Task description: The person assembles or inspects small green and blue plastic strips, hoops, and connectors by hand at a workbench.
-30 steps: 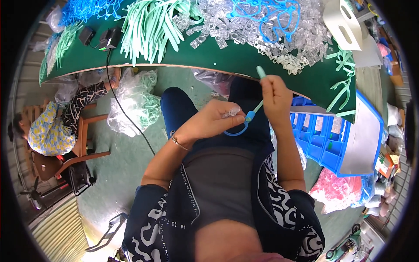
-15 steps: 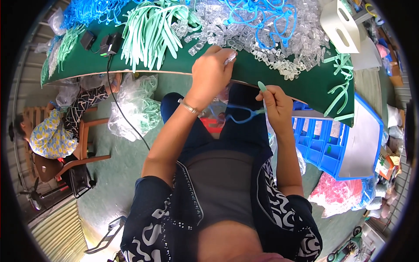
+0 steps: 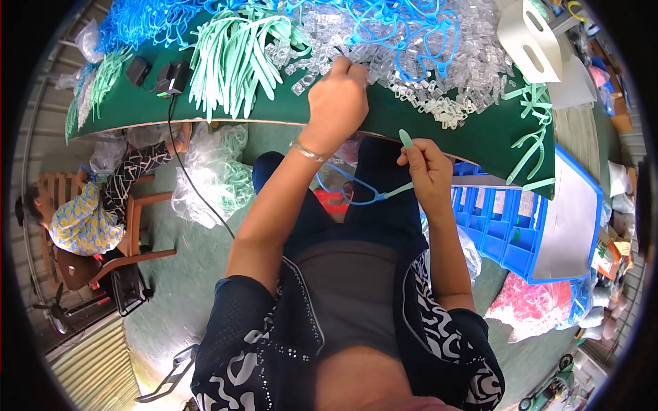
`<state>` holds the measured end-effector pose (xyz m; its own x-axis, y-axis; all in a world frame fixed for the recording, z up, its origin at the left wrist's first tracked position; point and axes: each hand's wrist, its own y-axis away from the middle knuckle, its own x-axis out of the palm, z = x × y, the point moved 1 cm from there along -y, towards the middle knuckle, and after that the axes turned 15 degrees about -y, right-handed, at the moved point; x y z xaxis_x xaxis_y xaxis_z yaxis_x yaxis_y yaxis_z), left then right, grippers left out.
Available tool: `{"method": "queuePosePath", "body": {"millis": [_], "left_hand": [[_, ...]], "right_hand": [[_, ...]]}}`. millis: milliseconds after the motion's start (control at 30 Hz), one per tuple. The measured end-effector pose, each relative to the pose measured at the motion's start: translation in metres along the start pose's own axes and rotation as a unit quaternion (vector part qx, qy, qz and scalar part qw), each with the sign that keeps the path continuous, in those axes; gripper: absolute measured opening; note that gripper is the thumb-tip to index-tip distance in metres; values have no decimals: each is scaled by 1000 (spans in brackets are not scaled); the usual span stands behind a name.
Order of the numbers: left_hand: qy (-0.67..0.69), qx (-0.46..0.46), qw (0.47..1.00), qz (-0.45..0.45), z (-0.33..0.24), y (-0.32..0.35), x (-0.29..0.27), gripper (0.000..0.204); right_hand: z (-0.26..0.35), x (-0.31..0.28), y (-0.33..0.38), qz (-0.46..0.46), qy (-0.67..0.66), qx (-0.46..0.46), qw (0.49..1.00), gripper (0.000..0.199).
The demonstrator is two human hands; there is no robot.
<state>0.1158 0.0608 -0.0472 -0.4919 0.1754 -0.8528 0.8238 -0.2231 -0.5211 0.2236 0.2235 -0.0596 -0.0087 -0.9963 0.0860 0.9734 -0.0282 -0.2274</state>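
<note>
Bench (image 3: 384, 120) edge curves across the top of the head view, green on top with a pale rim. Things crowd the top: a pile of clear plastic clips (image 3: 411, 61), a bunch of mint green straps (image 3: 229, 58), and blue loops (image 3: 404, 20) lying over the clips. A black adapter (image 3: 175, 77) sits near the left end, and its cable (image 3: 199, 198) hangs over the edge. Only a thin strip of bare green shows along the near edge. Below the edge, between the bench and the person's lap, there is open room.

Left hand (image 3: 337, 103) reaches up over the bench edge, arm stretched long, with a thin bracelet (image 3: 307, 152) on the wrist. Its fingers are curled down into the clear clips at the near side of the pile. I cannot tell if they have pinched one.

Right hand (image 3: 428, 171) stays low, just under the bench edge, elbow bent. Its fingers are closed on a mint green strap (image 3: 406, 140) that pokes up past them. A blue loop (image 3: 353, 188) hangs from that hand to the left, in the open room above the lap.

Blue crates (image 3: 504, 229) stand on the right, close by the right arm. A bag of green straps (image 3: 216, 178) lies on the floor on the left, and another person sits on a wooden chair (image 3: 137, 226) beyond it.
</note>
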Motion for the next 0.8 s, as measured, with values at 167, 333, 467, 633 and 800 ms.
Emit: {"method": "queuePosePath", "body": {"millis": [167,333,467,633,800], "left_hand": [[494,-94,850,155,4,14,-46,6],[681,-197,650,272,0,41,-57,9],[704,-199,635,249,-2,51,-60,9],[679,-185,666,247,-6,64,-59,11],[704,-191,610,309,0,72,-57,11]], "right_hand": [[15,5,0,-22,-39,7,999,10],[27,15,-4,-19,24,-4,1000,5],[33,21,-4,15,85,-4,996,5],[26,24,1,35,77,-29,996,6],[31,27,5,46,50,9,998,10]]}}
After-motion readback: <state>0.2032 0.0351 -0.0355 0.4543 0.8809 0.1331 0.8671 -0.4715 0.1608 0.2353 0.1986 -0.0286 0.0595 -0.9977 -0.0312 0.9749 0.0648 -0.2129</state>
